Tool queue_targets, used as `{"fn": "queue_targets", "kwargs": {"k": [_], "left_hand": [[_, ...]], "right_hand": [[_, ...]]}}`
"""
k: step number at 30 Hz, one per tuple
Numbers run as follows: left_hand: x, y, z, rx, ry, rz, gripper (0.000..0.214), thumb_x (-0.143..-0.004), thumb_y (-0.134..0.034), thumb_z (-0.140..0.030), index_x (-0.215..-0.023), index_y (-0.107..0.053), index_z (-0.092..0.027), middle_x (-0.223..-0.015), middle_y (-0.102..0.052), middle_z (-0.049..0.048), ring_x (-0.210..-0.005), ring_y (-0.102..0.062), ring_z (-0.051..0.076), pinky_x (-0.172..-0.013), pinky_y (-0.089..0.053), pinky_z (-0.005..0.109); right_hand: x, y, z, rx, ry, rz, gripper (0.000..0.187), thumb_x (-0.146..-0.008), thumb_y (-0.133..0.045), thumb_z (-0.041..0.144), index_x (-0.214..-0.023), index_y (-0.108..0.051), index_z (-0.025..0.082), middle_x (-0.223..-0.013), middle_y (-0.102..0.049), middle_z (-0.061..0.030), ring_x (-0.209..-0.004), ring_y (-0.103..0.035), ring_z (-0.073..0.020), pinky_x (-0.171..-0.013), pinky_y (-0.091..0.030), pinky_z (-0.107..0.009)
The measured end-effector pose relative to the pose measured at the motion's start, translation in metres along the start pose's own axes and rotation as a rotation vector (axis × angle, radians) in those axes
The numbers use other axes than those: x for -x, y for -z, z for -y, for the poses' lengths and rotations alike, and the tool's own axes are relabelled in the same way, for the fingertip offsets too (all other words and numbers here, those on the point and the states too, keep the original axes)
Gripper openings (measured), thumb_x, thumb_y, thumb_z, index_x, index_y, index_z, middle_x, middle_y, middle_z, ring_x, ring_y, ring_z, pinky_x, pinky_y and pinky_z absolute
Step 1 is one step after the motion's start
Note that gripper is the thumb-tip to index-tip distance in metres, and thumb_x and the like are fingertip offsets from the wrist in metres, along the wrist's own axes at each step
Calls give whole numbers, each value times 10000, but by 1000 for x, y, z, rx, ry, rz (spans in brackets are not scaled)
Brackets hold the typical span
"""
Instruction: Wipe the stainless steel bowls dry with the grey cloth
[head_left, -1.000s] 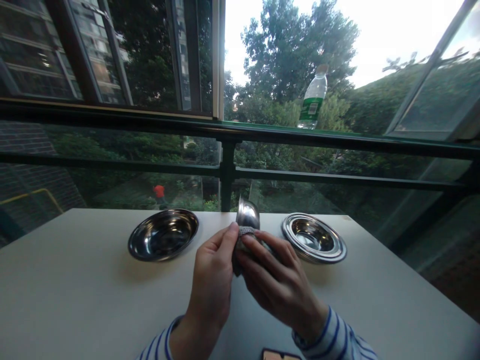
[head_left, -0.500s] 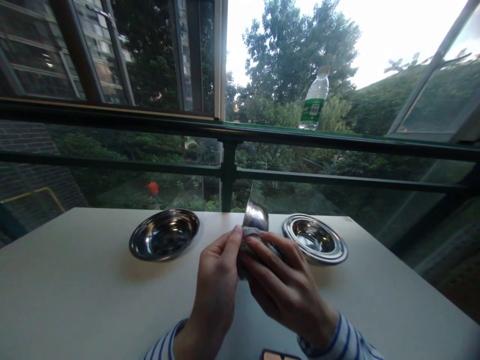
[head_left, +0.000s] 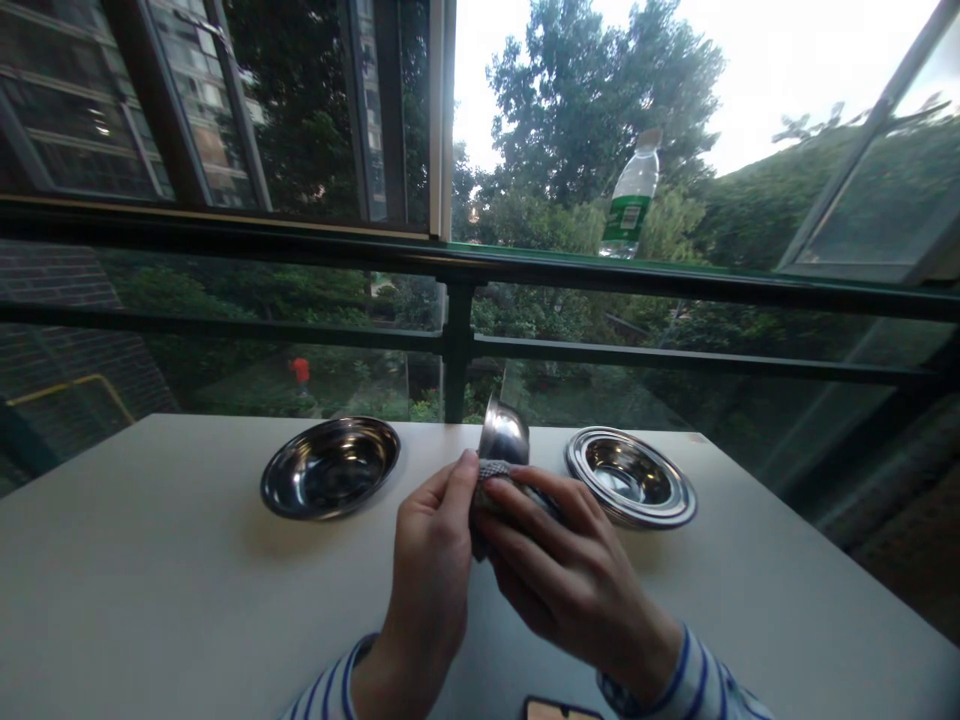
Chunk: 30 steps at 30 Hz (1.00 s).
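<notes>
A small shiny metal bowl (head_left: 507,434) stands tilted on its side between my hands, above the middle of the table. My left hand (head_left: 433,560) is closed on its near left side, thumb pointing up along the rim. A grey knitted cloth (head_left: 495,468) lies against the near part of the bowl. With bent fingers my right hand (head_left: 574,570) presses this cloth onto the metal. The lower part of the bowl and most of the cloth are hidden behind my fingers.
On the white table (head_left: 187,600), a wide metal bowl (head_left: 330,468) sits left and stacked metal dishes (head_left: 631,478) sit right. A phone (head_left: 559,709) shows at the near edge. A plastic bottle (head_left: 630,200) stands on the dark railing (head_left: 525,265) behind.
My hands, the small bowl and the cloth have shifted slightly left. The grip of both hands looks the same. Outside, a red-clad figure has moved a little left.
</notes>
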<state>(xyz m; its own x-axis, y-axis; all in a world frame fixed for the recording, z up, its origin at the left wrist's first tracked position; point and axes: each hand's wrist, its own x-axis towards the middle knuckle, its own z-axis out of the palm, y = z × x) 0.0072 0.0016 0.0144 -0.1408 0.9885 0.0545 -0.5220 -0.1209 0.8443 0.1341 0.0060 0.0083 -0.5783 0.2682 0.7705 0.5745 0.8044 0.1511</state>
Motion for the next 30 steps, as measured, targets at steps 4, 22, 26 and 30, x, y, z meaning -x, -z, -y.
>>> {"fn": "queue_targets", "kwargs": {"k": [4,22,26,30], "left_hand": [[1,-4,1,39,26,19,210,-805,-586,-318,-817,-698,-141,-674,-615,-3,-566,-492,73,-524,-379,186],[3,-3,-2,-19,27,25,229,-812,-570,-335,-740,-683,-149,-682,-616,-9,-581,-500,78,-529,-384,182],[3,-5,-2,2,59,45,212,-805,-576,-325,-795,-696,-150,-693,-625,-2,-587,-512,86,-608,-417,204],[2,-2,-2,-16,50,24,217,-799,-579,-331,-751,-690,-152,-640,-591,-14,-565,-490,85,-557,-396,194]], "right_hand": [[0,2,-2,6,-64,-15,291,-841,-543,173,-1123,-601,136,-1237,-574,-104,-1150,-455,-279,-911,-429,-439],[-2,6,0,-23,-31,19,274,-837,-524,147,-1098,-606,147,-1191,-601,-90,-1128,-470,-264,-892,-451,-420],[0,6,-3,-18,-94,16,304,-838,-523,155,-1136,-576,132,-1240,-560,-112,-1154,-441,-281,-911,-436,-456],[-1,6,0,-40,-43,53,263,-812,-543,159,-1066,-612,158,-1193,-598,-85,-1128,-465,-271,-899,-447,-441]]}}
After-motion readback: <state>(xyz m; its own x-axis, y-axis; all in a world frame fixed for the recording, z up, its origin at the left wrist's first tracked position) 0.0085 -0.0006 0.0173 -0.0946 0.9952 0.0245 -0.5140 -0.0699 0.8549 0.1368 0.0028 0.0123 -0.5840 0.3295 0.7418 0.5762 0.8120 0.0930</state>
